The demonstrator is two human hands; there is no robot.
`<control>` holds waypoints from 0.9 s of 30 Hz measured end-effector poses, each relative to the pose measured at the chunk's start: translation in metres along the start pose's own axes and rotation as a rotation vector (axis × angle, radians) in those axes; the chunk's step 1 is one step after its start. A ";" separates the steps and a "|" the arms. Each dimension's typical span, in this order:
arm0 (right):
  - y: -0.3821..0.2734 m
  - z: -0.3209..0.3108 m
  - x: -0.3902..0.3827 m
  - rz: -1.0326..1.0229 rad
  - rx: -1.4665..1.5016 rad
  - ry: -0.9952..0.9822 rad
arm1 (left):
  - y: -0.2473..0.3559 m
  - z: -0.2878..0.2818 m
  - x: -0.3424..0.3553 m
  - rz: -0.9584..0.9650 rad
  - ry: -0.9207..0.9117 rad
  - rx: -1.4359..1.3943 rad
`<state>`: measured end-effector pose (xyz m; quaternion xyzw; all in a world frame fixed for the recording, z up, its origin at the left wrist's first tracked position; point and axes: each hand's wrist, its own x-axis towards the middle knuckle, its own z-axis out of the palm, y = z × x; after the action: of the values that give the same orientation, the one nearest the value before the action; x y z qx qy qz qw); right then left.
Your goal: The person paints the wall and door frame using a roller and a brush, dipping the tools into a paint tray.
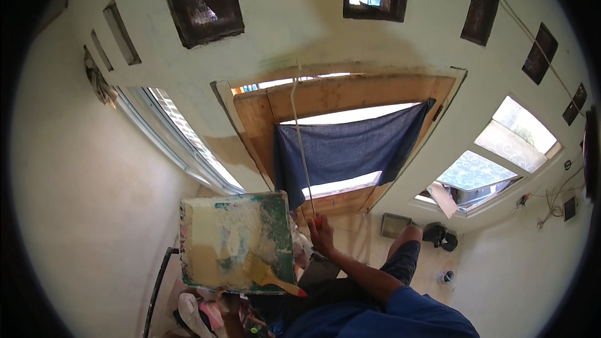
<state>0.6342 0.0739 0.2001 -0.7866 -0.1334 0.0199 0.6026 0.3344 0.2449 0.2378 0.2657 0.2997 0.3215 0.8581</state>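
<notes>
My left hand (pixel 230 303) is closed at the lower edge of a rectangular paint tray (pixel 285 238), its fingers partly hidden beneath it. Cream paint and dark green stains cover the tray. Across its lower right corner lies a paintbrush (pixel 270 276) with a wooden, red-tipped handle. My right hand (pixel 322 238) grips the red handle of a long, thin paint roller (pixel 302 144). Its pale rod reaches up in front of the door to the wall (pixel 282 40) just above the frame; the head there is hard to make out against the paint.
A wooden door (pixel 253 109) with a dark blue cloth (pixel 350 144) stands ahead. Windows flank it, the right one (pixel 479 169) tilted open. A dark metal bar (pixel 159 288) rises beside the tray. A shallow box (pixel 395 225), a black bag (pixel 440 236) and a small can (pixel 445 276) sit on the floor.
</notes>
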 end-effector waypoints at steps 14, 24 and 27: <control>-0.033 0.016 0.029 0.010 0.046 -0.020 | 0.008 0.021 -0.009 -0.099 0.035 -0.003; -0.028 0.021 0.032 0.001 0.106 -0.029 | -0.006 -0.045 0.009 -0.087 0.111 0.075; -0.047 0.026 0.052 0.000 0.088 0.002 | -0.006 -0.023 0.005 -0.046 0.112 0.067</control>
<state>0.6708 0.1218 0.2445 -0.7594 -0.1317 0.0251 0.6367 0.3243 0.2508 0.2169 0.2689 0.3640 0.3060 0.8376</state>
